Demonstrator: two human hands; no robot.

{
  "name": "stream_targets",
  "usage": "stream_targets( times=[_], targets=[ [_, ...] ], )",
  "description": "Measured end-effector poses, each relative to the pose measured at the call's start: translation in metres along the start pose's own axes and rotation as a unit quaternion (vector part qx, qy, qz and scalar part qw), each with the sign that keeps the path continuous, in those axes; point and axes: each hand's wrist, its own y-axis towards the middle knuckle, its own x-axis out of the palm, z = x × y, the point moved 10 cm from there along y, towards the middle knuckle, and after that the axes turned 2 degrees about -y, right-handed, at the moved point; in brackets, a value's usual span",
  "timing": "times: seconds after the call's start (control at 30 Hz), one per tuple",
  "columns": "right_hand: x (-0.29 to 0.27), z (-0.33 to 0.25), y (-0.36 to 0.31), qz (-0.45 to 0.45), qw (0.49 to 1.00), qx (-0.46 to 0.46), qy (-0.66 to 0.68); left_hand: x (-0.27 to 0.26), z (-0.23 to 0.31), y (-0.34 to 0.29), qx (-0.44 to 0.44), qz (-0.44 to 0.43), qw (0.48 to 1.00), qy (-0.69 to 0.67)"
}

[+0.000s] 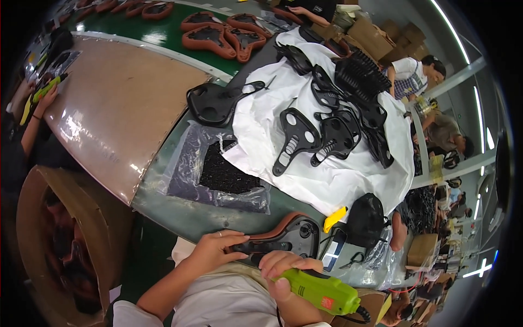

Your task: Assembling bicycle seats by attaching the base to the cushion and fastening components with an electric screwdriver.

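Note:
In front of my body lies a bicycle saddle [300,234], underside up, with a brown cover round its edge and a black plastic base. My left hand [213,249] grips it at the narrow end, fingers over the base. A lime-green electric screwdriver [321,290] with a black cord is wrapped in my right hand [282,267]. The tool's front end points at the saddle; my fingers hide its tip. Beyond the saddle, a clear plastic bag [180,182] holds many small black pieces [226,171].
Black plastic saddle bases [297,136] are heaped on a white sheet [256,147]. A yellow-handled cutter [334,219], a phone [333,250], scissors [353,260] and a black pouch [366,218] lie at right. A carton of saddles [81,218] stands left. Brown saddles [218,41] line the green conveyor. Another person's hand [48,101] holds a green tool.

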Motion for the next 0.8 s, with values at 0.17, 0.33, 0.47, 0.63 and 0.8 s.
stream_targets(
  times=[0.17,0.33,0.47,0.63,0.8],
  targets=[
    [0.018,0.021,0.007,-0.048,0.996,0.025,-0.064,-0.003,0.005,-0.003,0.045,0.01,0.999,0.022],
    [0.042,0.032,0.018,-0.1,0.992,0.032,-0.073,-0.005,0.013,-0.003,0.073,0.013,0.996,0.056],
    [0.058,0.042,0.032,-0.2,0.973,0.058,-0.097,-0.005,0.013,0.0,0.077,0.016,0.995,0.061],
    [0.026,0.055,0.015,-0.075,0.99,0.113,-0.046,-0.008,0.01,0.003,0.004,0.011,0.997,0.081],
    [0.007,0.05,-0.004,0.047,0.992,0.09,-0.077,-0.001,0.017,0.006,0.035,-0.004,0.992,0.125]
  ],
)
